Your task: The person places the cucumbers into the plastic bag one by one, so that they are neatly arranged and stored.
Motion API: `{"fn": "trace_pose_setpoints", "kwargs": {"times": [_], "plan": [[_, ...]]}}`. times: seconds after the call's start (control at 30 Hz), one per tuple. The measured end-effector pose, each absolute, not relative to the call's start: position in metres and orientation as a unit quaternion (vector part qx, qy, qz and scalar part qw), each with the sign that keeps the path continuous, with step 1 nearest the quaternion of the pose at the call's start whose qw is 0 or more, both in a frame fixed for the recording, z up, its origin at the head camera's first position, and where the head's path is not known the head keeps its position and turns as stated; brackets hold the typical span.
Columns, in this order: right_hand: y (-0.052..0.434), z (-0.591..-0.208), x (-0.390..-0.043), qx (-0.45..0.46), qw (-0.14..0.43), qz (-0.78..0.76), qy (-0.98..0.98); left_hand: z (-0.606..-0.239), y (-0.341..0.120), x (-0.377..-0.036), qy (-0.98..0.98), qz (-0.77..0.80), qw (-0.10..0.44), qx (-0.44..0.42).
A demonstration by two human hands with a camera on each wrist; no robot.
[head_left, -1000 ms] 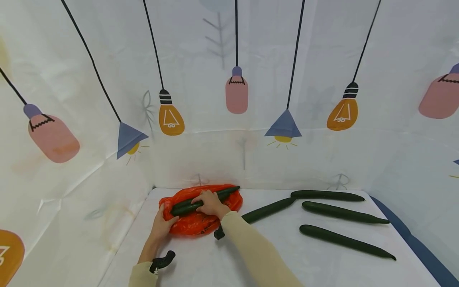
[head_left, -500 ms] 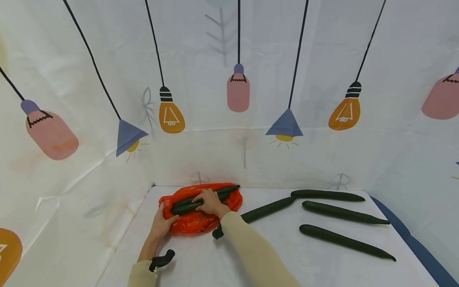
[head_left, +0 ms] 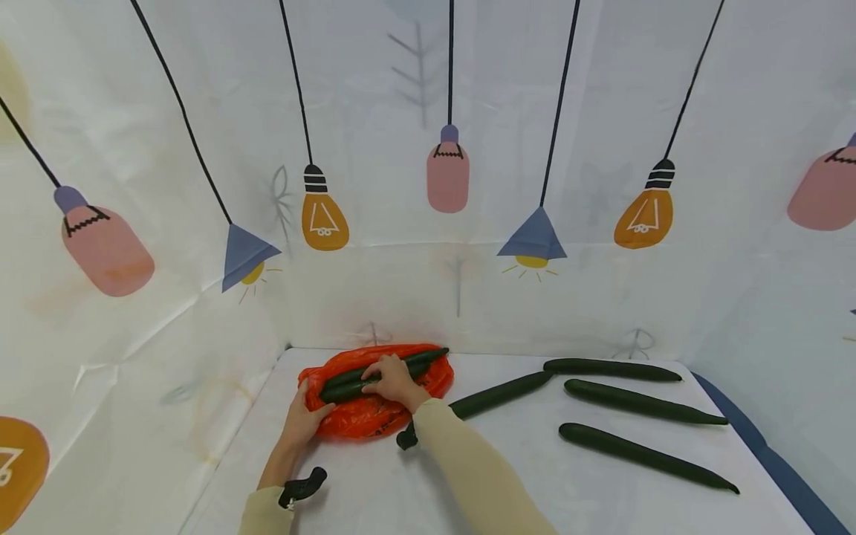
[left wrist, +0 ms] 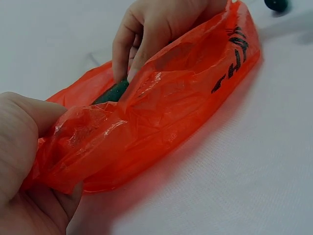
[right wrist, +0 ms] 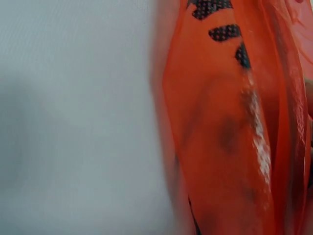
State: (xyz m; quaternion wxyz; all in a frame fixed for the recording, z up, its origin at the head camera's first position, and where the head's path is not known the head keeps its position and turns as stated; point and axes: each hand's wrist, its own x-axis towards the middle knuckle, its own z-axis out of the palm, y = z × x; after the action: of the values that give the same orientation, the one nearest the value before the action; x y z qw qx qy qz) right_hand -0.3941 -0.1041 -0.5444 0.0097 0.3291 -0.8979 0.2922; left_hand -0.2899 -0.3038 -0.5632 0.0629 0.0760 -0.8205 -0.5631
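Note:
An orange-red plastic bag [head_left: 364, 422] lies spread at the back left of the white table, with black print on its side. Two dark green cucumbers [head_left: 339, 391] lie side by side in its opening, slanting up to the right. At the bag's left end my left hand [head_left: 301, 420] grips the rim, thumb and fingers on the plastic [left wrist: 98, 142]. My right hand [head_left: 396, 383] reaches over the bag and holds the nearer cucumber with its fingertips; the left wrist view shows the cucumber's end [left wrist: 115, 92] beneath them. Bag plastic fills much of the right wrist view and hides most of that grip.
A cucumber [head_left: 501, 395] lies on the table [head_left: 374, 498] just right of the bag, partly behind my right sleeve. Further right are three more, a back one [head_left: 611, 368], a middle one [head_left: 642, 402] and a front one [head_left: 645, 455]. A lamp-patterned curtain [head_left: 414, 297] stands behind.
Both hands keep their grips, and the bag and cucumbers stay in nearly the same place. Only the head view has shifted slightly.

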Motion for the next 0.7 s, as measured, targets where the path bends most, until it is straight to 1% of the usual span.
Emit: {"fn": "trace_pose_setpoints", "kwargs": {"times": [0.13,0.2,0.47,0.57,0.7], "plan": [[-0.098,-0.545,-0.397,0.339,0.030,0.349,-0.873,-0.563,-0.304,-0.290,-0.824,-0.558,0.066,0.073],[-0.093,-0.542,-0.398,0.344,0.030,0.376,-0.860,-0.563,-0.304,-0.290,-0.824,-0.558,0.068,0.074],[-0.050,-0.520,-0.396,0.326,-0.029,0.420,-0.847,-0.566,-0.297,-0.295,-0.820,-0.561,0.076,0.090],[-0.033,-0.516,-0.395,0.321,-0.035,0.431,-0.842,-0.565,-0.297,-0.295,-0.818,-0.564,0.071,0.088],[-0.014,-0.521,-0.396,0.324,-0.033,0.422,-0.846,-0.564,-0.301,-0.291,-0.823,-0.556,0.065,0.096]]}}
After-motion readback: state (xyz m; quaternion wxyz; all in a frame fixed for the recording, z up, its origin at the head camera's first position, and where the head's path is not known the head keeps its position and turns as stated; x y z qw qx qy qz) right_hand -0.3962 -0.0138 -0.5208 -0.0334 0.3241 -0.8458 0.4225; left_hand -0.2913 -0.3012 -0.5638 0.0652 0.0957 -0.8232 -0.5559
